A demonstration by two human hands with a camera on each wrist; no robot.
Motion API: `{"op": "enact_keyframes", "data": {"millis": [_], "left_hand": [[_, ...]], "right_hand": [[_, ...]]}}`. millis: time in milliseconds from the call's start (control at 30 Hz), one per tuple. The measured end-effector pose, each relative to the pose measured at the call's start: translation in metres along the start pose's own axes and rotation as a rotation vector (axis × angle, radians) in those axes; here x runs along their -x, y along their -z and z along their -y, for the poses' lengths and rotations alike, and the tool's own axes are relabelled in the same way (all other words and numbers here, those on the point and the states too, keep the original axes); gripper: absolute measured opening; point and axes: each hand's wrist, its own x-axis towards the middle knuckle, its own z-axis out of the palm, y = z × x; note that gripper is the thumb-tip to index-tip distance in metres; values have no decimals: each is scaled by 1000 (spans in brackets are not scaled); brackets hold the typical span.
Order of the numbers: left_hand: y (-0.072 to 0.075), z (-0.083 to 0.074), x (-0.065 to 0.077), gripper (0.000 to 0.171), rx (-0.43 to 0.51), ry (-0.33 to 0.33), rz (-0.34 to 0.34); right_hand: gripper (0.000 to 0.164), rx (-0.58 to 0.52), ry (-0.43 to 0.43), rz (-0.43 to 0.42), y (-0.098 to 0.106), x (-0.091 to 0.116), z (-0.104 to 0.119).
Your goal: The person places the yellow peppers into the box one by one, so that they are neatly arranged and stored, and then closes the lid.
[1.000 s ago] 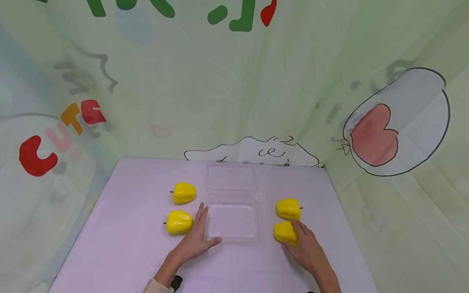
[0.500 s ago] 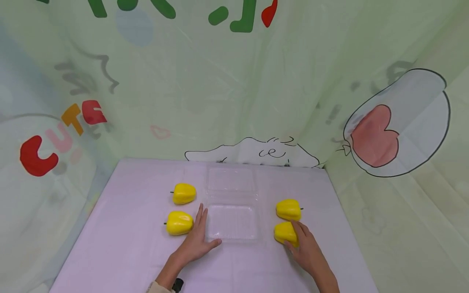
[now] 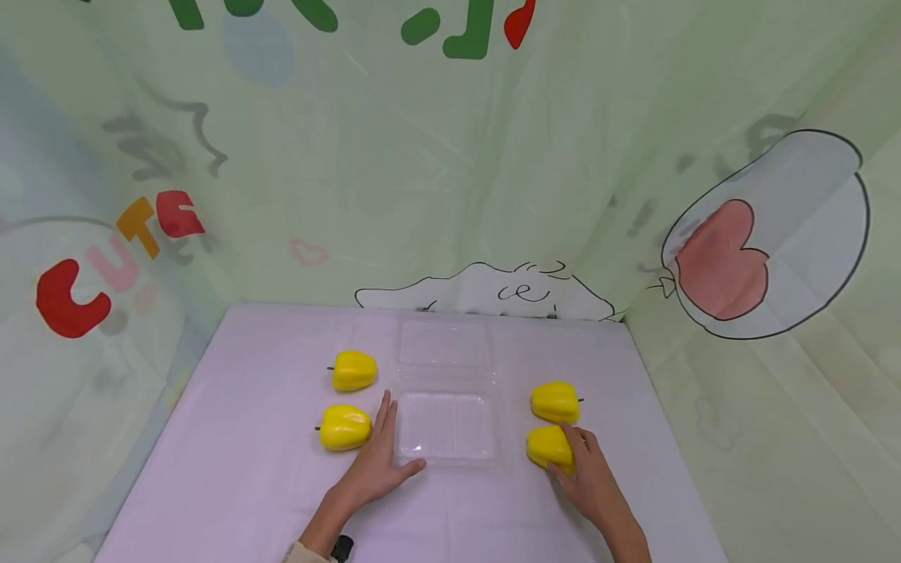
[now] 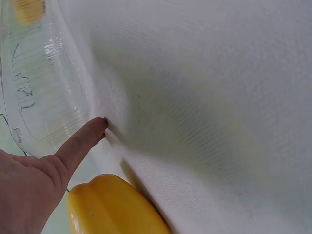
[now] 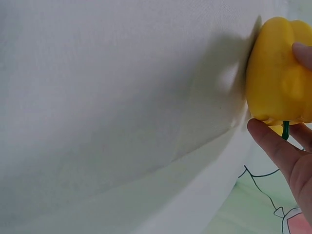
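My right hand (image 3: 591, 481) holds a yellow bell pepper (image 3: 546, 446) at the near right, thumb on one side and fingers on the other. In the right wrist view this pepper (image 5: 273, 73) shows its green stem beside the fingers. A second yellow pepper (image 3: 554, 402) lies just behind it. My left hand (image 3: 376, 461) rests at the left edge of a clear plastic clamshell container (image 3: 446, 430), fingers straight and thumb spread along its near corner. Left of that hand lies another yellow pepper (image 3: 345, 428), also seen as a pepper (image 4: 112, 207) in the left wrist view.
The container's clear lid (image 3: 443, 344) lies folded back towards the rear wall. One more yellow pepper (image 3: 354, 371) lies at the back left. A pale cloth covers the table (image 3: 246, 469), and printed green curtains (image 3: 422, 180) enclose its back and sides.
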Motion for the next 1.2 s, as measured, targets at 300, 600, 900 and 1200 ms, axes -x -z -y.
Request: {"op": "enact_keyframes", "data": {"millis": [300,600,900,1200], "left_hand": [[-2,0,1,114,17,2,-3],[-4,2,2,114,30,3,-6],[-2,2,1,113,16,-6,-18],[0,0,2,113,16,-5,-17]], "right_hand": [[83,-1,-7,6,-2,0,-2],[82,2,14,-28,-2,3,-2],[81,-5,14,-36,2,4,1],[80,3,77,-102,11,6,11]]}}
